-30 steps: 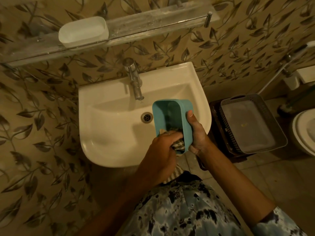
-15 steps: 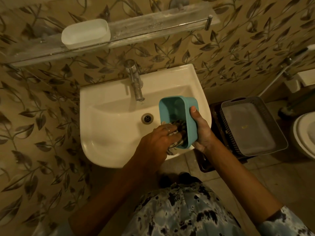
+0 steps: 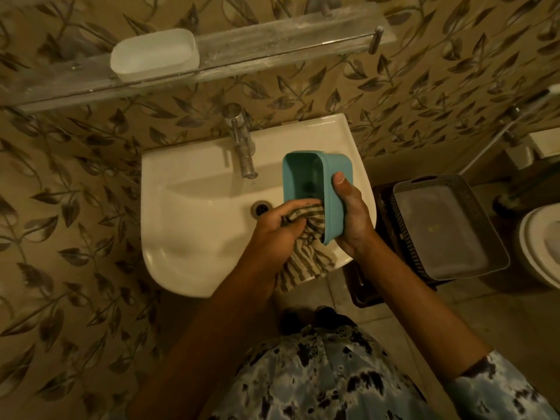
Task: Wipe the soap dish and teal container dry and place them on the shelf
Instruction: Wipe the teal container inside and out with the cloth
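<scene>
My right hand [image 3: 353, 213] grips the teal container [image 3: 309, 177] by its right side, tilted on edge over the right part of the sink, its opening facing left. My left hand [image 3: 275, 234] holds a striped cloth [image 3: 306, 262] bunched at the container's lower opening, with the rest of the cloth hanging below. The white soap dish [image 3: 154, 57] sits on the glass shelf [image 3: 272, 40] at its left part, above the sink.
A white sink [image 3: 197, 225] with a chrome tap [image 3: 242, 147] hangs on the leaf-patterned wall. To the right on the floor stand a grey perforated basket [image 3: 439, 225] and a toilet [image 3: 539, 247]. The shelf's right half has a chrome end post [image 3: 377, 37].
The container has risen slightly and tilted more upright. My left hand has drawn the cloth from deep inside down to the container's lower rim, so more cloth hangs free.
</scene>
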Tool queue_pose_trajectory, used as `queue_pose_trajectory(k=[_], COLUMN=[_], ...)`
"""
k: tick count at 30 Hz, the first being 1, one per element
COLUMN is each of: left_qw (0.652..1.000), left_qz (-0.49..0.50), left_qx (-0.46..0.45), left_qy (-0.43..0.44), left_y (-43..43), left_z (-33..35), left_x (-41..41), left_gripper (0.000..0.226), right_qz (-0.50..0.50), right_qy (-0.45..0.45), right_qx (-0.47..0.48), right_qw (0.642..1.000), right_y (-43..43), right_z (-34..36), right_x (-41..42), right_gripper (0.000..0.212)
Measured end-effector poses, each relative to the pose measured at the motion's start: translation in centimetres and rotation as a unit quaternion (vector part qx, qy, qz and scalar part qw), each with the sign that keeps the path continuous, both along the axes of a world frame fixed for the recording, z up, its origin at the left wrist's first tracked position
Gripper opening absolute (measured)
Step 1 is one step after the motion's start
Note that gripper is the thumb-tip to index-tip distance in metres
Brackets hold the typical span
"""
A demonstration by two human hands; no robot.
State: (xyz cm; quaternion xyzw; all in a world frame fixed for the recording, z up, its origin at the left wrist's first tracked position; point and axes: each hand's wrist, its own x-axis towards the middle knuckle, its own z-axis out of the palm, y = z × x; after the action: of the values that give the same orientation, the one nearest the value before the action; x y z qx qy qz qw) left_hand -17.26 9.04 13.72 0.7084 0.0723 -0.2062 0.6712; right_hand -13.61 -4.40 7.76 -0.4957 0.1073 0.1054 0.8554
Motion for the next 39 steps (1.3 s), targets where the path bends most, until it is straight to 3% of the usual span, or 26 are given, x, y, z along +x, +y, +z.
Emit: queue_pose_trajectory(k=[2, 4, 7, 9, 12, 14, 20, 24, 26, 28, 30, 32, 34, 36, 37, 39], left_qw=[1.000, 0.990, 0.949, 0.908, 0.800, 0.778, 0.920, 0.972, 0.997, 0.993, 0.988, 0.997, 0.942, 0.852, 0.817, 0.786], left_qz=[-0.005, -0.038, -0.113, -0.191, -0.252, -0.244, -0.103, -0.074, -0.042, -0.015, 0.001, -0.038, -0.147, -0.253, -0.275, -0.284], left_qx=[-0.005, 0.080, 0.176, 0.253, 0.390, 0.403, 0.281, 0.163, 0.063, -0.068, -0.116, 0.017, 0.192, 0.350, 0.396, 0.425], left_qy=[-0.004, -0.108, -0.235, -0.273, -0.380, -0.416, -0.253, -0.154, -0.027, 0.100, 0.101, -0.068, -0.233, -0.296, -0.317, -0.349], left_y=[0.3, 0.4, 1.2, 2.2, 2.8, 2.3, 0.0, 0.0, 0.6, 1.2, 1.3, 1.3, 1.5, 2.0, 2.1, 2.2], left_z=[-0.2, -0.4, -2.0, -3.0, -3.5, -3.4, -1.7, -0.2, 0.3, 0.5, 0.4, -0.1, -1.0, -2.1, -2.3, -2.2], left_x=[0.0, -0.5, -1.0, -0.9, -0.4, -0.5, -1.8, -1.3, -0.5, 0.3, 0.5, 0.4, 0.0, -0.4, -0.7, -1.1], left_gripper=[0.038, 0.037, 0.038, 0.038, 0.035, 0.036, 0.044, 0.035, 0.031, 0.029, 0.028, 0.029, 0.031, 0.032, 0.031, 0.031], right_qz=[-0.013, -0.020, -0.010, 0.008, 0.033, 0.038, 0.058, 0.045, 0.035, 0.031, 0.032, 0.035, 0.036, 0.040, 0.045, 0.055], right_qy=[0.000, 0.018, 0.037, 0.044, 0.041, 0.028, -0.024, -0.037, -0.037, -0.020, -0.002, 0.011, 0.029, 0.031, 0.023, 0.009], right_qx=[-0.003, 0.008, 0.001, -0.008, -0.015, -0.017, -0.029, -0.026, -0.028, -0.018, -0.009, -0.007, 0.005, 0.014, 0.010, 0.004], right_qw=[1.000, 1.000, 0.999, 0.999, 0.998, 0.999, 0.998, 0.998, 0.998, 0.999, 0.999, 0.999, 0.999, 0.999, 0.999, 0.998], right_y=[0.2, 0.0, -0.5, -0.4, -0.1, -0.1, 0.1, 0.5, 0.5, 0.8, 1.2, 1.4, 1.4, 0.9, 0.6, 0.3], right_z=[0.0, -0.1, -0.2, -0.3, -0.3, -0.1, 0.7, 0.5, 0.1, -0.3, -0.6, -1.0, -1.1, -1.1, -1.1, -0.9], right_x=[0.2, 0.3, 0.1, -0.2, -0.5, -0.5, 0.1, 0.3, 0.1, -0.3, -0.7, -1.2, -1.5, -1.7, -1.9, -2.1], right_gripper=[0.096, 0.086, 0.064, 0.073, 0.103, 0.103, 0.079, 0.082, 0.086, 0.092, 0.094, 0.095, 0.097, 0.099, 0.099, 0.096])
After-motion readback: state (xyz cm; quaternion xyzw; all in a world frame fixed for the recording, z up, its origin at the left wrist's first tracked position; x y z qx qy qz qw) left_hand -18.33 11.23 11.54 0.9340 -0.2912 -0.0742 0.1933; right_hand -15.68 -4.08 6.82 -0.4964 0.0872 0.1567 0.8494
